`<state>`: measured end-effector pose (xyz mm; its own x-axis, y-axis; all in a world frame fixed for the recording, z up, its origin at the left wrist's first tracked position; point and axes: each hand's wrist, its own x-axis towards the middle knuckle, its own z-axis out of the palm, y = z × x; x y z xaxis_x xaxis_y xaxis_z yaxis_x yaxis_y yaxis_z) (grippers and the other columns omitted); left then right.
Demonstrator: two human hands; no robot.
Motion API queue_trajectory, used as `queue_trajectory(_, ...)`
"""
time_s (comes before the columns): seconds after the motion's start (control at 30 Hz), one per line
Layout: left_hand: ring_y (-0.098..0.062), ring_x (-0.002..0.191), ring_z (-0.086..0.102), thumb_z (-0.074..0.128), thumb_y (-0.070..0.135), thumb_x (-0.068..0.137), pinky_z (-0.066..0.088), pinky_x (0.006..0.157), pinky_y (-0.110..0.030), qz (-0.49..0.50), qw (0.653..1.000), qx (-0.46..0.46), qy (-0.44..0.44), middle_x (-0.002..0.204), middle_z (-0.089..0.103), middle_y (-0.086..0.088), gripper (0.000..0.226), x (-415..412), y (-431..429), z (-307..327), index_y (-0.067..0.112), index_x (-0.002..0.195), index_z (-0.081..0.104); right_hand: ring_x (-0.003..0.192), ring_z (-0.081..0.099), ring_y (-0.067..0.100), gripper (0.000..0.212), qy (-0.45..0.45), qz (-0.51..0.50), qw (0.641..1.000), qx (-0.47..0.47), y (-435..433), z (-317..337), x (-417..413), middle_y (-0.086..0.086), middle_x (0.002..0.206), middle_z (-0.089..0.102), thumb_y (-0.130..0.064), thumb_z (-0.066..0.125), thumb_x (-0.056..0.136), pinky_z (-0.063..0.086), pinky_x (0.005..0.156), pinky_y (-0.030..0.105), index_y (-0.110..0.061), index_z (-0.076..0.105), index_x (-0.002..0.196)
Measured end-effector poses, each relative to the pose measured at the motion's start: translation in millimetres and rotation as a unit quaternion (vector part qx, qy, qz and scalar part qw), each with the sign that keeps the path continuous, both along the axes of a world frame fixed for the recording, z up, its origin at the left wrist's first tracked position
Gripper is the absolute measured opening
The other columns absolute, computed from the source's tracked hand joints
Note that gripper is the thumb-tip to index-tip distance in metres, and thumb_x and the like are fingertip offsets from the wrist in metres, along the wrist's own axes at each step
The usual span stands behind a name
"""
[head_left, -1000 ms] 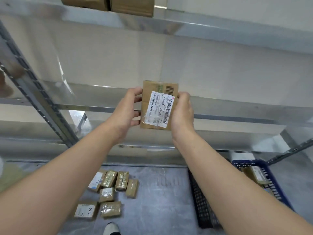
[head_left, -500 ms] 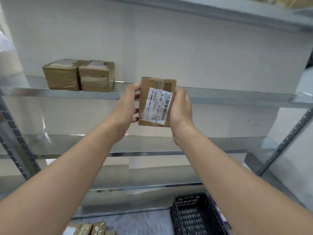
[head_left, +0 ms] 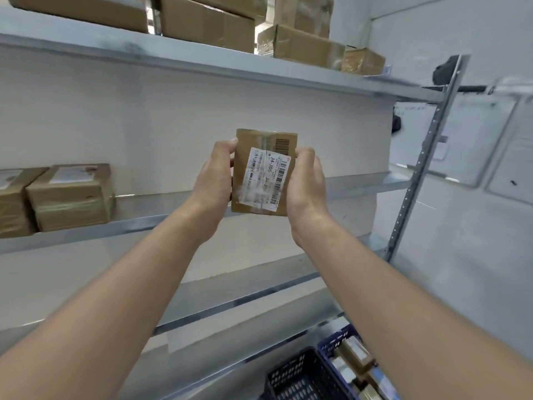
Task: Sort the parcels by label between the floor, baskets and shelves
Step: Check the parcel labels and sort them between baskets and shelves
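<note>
A small brown cardboard parcel [head_left: 264,171] with a white barcode label reading J4-J06 is held upright in front of the metal shelving. My left hand [head_left: 215,174] grips its left edge and my right hand [head_left: 305,183] grips its right edge. It hangs level with the middle shelf [head_left: 138,223]. Two taped brown parcels [head_left: 69,197] stand on that shelf at the left. Several larger brown boxes [head_left: 300,44] sit on the top shelf [head_left: 202,62].
A black basket [head_left: 297,379] and a blue basket [head_left: 343,342] holding parcels stand on the floor at the bottom right. A perforated shelf upright [head_left: 424,160] rises on the right. White boards [head_left: 473,140] hang on the wall beyond it.
My view has swung upward and to the right: the floor parcels have dropped out of sight and the top shelf's boxes have come into view. Both hands keep holding the parcel.
</note>
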<state>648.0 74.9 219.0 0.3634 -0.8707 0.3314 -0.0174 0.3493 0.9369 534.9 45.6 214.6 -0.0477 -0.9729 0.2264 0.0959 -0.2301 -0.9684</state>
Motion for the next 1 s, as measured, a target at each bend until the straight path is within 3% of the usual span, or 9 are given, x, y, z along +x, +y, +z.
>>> queue_trajectory(0.13,-0.012,0.077,0.072,0.03,0.047,0.105,0.052,0.073,-0.032,-0.058,0.998,-0.003,-0.009,0.075,0.075,0.016,0.05,-14,-23,6,0.034,0.078,0.07,0.104,0.073,0.03,0.056,-0.007,-0.049,0.999,-0.002,-11,2,-19,0.011,0.107,0.074,-0.06,0.032,0.089,0.064,0.089,0.054,-0.02,0.06,0.115)
queue_trajectory(0.27,-0.017,0.085,0.072,0.029,0.048,0.105,0.052,0.074,-0.034,-0.108,0.994,0.001,-0.017,0.075,0.075,0.014,0.047,-40,-39,10,0.033,0.085,0.068,0.098,0.072,0.025,0.045,0.009,-0.099,0.995,-0.006,-23,0,-47,0.01,0.104,0.072,-0.052,0.031,0.108,0.064,0.08,0.044,-0.019,0.058,0.119)
queue_trajectory(0.4,-0.006,0.069,0.071,0.027,0.048,0.106,0.051,0.072,-0.032,-0.136,0.99,0.009,-0.02,0.071,0.074,0.016,0.042,-80,-55,6,0.03,0.096,0.064,0.1,0.072,0.027,0.053,0.009,-0.132,0.991,0.001,-33,-3,-84,0.01,0.104,0.073,-0.061,0.03,0.095,0.063,0.083,0.048,-0.021,0.057,0.116)
queue_trajectory(0.53,-0.002,0.064,0.07,0.027,0.047,0.106,0.05,0.071,-0.03,-0.145,0.989,0.025,-0.014,0.068,0.073,0.016,0.041,-131,-70,-3,0.027,0.1,0.062,0.096,0.071,0.022,0.045,0.026,-0.155,0.988,0.006,-48,-13,-137,0.008,0.106,0.072,-0.051,0.03,0.111,0.059,0.071,0.036,-0.018,0.058,0.121)
queue_trajectory(0.63,-0.001,0.062,0.069,0.026,0.047,0.106,0.05,0.07,-0.03,-0.139,0.99,0.033,-0.015,0.067,0.073,0.016,0.043,-174,-83,-10,0.023,0.107,0.062,0.097,0.073,0.022,0.054,0.034,-0.153,0.988,0.003,-63,-22,-181,0.007,0.104,0.072,-0.058,0.028,0.103,0.063,0.077,0.04,-0.017,0.059,0.12)
queue_trajectory(0.77,-0.001,0.057,0.069,0.025,0.046,0.106,0.052,0.07,-0.032,-0.126,0.991,0.051,-0.01,0.065,0.072,0.015,0.045,-238,-99,-23,0.026,0.099,0.064,0.097,0.074,0.024,0.067,0.037,-0.134,0.99,0.006,-83,-32,-240,0.007,0.102,0.075,-0.065,0.027,0.085,0.064,0.081,0.045,-0.017,0.062,0.117)
queue_trajectory(0.87,-0.001,0.056,0.069,0.024,0.046,0.106,0.055,0.072,-0.033,-0.11,0.991,0.075,-0.015,0.067,0.073,0.014,0.049,-281,-111,-33,0.023,0.1,0.066,0.098,0.074,0.024,0.069,0.049,-0.115,0.992,0.021,-104,-44,-283,0.008,0.106,0.076,-0.063,0.029,0.085,0.058,0.069,0.035,-0.015,0.063,0.121)
queue_trajectory(1.0,-0.001,0.057,0.068,0.025,0.046,0.106,0.054,0.076,-0.035,-0.081,0.992,0.096,-0.012,0.068,0.074,0.013,0.048,-313,-132,-47,0.025,0.099,0.067,0.1,0.073,0.025,0.065,0.056,-0.092,0.993,0.041,-136,-65,-316,0.008,0.104,0.075,-0.064,0.03,0.089,0.061,0.079,0.041,-0.016,0.064,0.118)
